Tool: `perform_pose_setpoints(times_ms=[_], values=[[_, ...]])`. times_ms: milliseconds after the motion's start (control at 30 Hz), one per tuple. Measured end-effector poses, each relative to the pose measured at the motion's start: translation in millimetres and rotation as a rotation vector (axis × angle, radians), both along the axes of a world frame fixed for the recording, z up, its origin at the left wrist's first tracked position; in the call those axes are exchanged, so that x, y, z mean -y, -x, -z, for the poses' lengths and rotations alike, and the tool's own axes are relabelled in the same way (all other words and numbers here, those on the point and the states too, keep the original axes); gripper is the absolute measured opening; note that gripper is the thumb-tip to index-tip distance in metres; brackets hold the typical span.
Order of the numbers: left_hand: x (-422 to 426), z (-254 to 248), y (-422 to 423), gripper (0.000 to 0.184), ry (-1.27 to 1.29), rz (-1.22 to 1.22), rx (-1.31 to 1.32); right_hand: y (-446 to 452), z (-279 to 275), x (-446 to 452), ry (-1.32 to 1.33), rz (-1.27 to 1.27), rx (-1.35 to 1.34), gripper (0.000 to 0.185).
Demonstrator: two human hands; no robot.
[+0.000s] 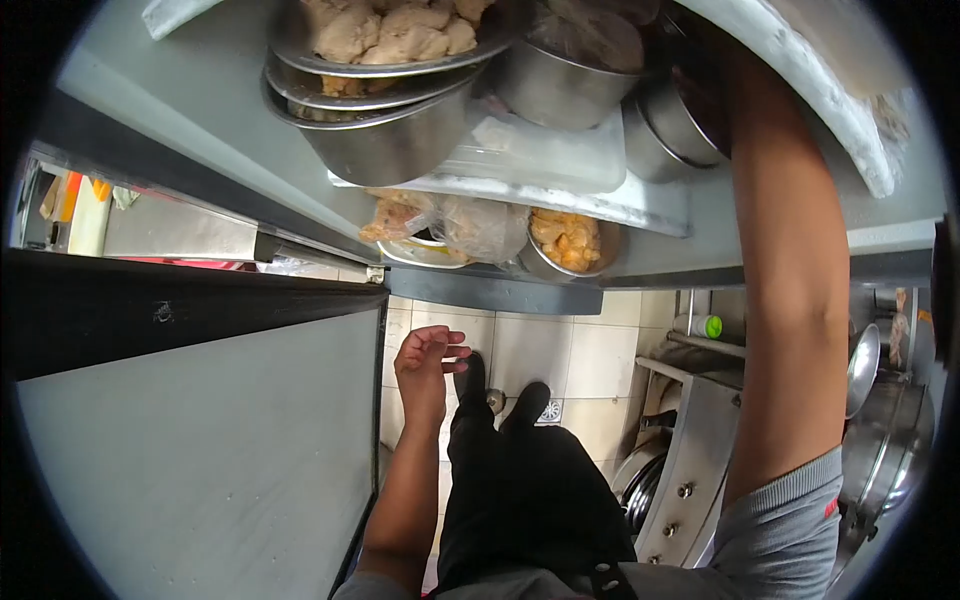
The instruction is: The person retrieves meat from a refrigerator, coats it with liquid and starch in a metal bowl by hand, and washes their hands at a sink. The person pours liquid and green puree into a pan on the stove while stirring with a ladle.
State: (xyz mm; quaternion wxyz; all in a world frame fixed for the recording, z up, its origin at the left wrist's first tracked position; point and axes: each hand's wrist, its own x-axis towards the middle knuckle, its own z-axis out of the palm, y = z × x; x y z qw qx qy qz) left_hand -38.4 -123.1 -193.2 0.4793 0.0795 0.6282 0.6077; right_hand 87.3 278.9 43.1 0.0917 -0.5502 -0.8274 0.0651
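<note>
My left hand [428, 362] hangs in front of the fridge, fingers loosely bent and apart, holding nothing. My right arm reaches up into the upper shelf [400, 182], and the hand itself is hidden in shadow at the back right. Nearest to that forearm are steel pots [668, 125] lying on their side or tilted. Left of them stands a steel pot [570, 85] with a plastic-wrapped content. Farther left, stacked steel bowls [385, 130] carry pale lumps of raw-looking meat or dough [405, 35] on top.
On the lower shelf are plastic bags of food [475, 225] and a steel bowl [610, 255] with orange-yellow pieces. The fridge door [200, 470] stands open at left. A steel stove [690, 480] and large pots [885, 450] are at right. Tiled floor [535, 345] lies below.
</note>
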Motion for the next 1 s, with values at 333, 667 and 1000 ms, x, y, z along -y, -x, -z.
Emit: perform_pose_setpoints(times_ms=[333, 667, 1000], values=[[-11, -32, -36, 0.017, -0.067, 0.1, 0.104, -15, -32, 54, 0.364, 0.128, -1.034, 0.03], [-82, -166, -85, 0.042, -0.489, 0.348, 0.012, -74, 4, 228, 0.434, 0.083, -1.778, 0.045], [-81, -249, -118, 0.053, -0.658, 0.387, 0.154, -130, -32, 281, 0.576, -0.023, -1.673, 0.052]])
